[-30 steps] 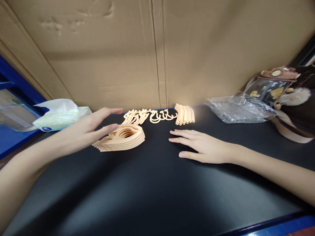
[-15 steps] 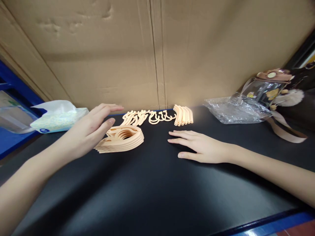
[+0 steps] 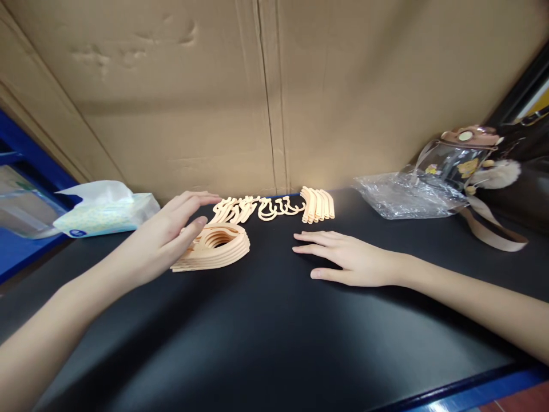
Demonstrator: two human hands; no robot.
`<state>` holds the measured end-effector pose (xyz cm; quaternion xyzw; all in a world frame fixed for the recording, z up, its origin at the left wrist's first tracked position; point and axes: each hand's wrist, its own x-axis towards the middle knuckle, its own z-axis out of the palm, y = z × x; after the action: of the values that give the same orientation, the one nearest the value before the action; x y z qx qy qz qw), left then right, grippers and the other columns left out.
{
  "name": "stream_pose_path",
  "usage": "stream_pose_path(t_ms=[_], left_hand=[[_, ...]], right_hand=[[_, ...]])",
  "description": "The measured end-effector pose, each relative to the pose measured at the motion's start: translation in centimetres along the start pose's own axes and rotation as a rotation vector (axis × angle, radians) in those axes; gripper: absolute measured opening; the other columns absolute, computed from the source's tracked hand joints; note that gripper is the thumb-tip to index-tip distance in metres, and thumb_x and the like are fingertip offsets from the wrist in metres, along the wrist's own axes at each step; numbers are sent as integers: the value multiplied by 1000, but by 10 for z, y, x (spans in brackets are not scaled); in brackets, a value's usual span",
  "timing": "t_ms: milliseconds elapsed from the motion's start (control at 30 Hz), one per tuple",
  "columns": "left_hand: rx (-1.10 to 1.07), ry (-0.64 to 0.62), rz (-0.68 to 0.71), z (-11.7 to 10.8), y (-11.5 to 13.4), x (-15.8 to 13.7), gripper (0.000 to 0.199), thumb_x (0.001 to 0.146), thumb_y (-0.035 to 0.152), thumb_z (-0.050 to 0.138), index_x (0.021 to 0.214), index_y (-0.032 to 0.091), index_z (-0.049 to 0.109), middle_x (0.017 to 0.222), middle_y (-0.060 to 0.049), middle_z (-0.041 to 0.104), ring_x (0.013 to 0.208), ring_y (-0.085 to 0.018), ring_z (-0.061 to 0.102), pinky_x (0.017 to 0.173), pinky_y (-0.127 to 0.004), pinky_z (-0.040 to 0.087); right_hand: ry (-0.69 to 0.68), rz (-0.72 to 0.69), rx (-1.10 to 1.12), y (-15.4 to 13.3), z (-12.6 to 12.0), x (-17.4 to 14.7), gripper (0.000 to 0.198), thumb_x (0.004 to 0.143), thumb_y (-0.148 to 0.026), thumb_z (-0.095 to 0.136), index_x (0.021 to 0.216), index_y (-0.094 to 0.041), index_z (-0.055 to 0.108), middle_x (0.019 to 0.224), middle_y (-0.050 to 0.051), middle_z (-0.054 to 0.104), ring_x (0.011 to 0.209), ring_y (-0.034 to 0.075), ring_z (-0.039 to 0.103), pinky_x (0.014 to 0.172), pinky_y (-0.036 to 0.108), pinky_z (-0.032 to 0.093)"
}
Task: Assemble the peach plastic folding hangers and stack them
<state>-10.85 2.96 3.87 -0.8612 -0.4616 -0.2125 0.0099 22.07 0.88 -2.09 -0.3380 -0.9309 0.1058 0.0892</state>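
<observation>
Has the black bench [image 3: 274, 337] running beneath everything, nearest of all. Holds the right hand [image 3: 347, 260] spread, palm down, thumb well parted from the fingers, low over the bench; cannot tell whether touching it. Holds the left hand [image 3: 167, 234] loosely spread too, thumb parted from the fingers, above the left part of a stack of curved peach hanger arms [image 3: 214, 257]; cannot tell whether in contact there. Has that stack lying under and just right of the left hand, well apart from the right. Farther out, ahead of the left fingertips, shows a pile of curved peach pieces [image 3: 234, 212]; beyond and between the fingertips of left and right, peach hanger hooks [image 3: 267, 217]; ahead of the right fingertips, a row of curved peach bars [image 3: 317, 206]. Shows a tissue pack [image 3: 103, 216] beyond the left wrist, a crumpled clear plastic bag [image 3: 407, 197] and a strapped bottle [image 3: 454, 160] beyond the right wrist, cardboard [image 3: 193, 126] farthest.
</observation>
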Motion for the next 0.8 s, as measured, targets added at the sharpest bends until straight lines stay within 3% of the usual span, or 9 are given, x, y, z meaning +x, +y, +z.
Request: stream_pose_path(t_ms=[200,533,667,800], left_hand=[[-8,-42,-14,-1,9,-2,41,95,38,28,127,19,45,132,-7,47,120,-23,43,104,-39,32],[-11,12,66,5,20,-3,37,96,32,27,124,19,47,134,-7,46,128,-22,37,109,-38,27],[-28,92,177,13,37,-7,30,94,26,34,120,21,48,132,-5,49,132,-22,36,110,-40,30],[-5,120,392,27,64,-14,30,89,15,40,116,23,50,123,-5,57,125,-21,45,106,-39,39]], right_hand=[[5,-5,7,0,0,0,55,93,-52,39,139,-22,41,150,7,32,137,23,29,113,44,25],[26,-24,-6,-1,0,0,55,93,-51,39,139,-21,42,149,9,34,136,24,31,112,44,26],[21,-24,-34,-1,0,1,55,93,-51,37,139,-21,42,149,9,33,137,23,30,112,43,26],[37,-38,-49,0,1,1,54,94,-50,38,138,-20,43,149,10,35,136,23,32,112,43,27]])
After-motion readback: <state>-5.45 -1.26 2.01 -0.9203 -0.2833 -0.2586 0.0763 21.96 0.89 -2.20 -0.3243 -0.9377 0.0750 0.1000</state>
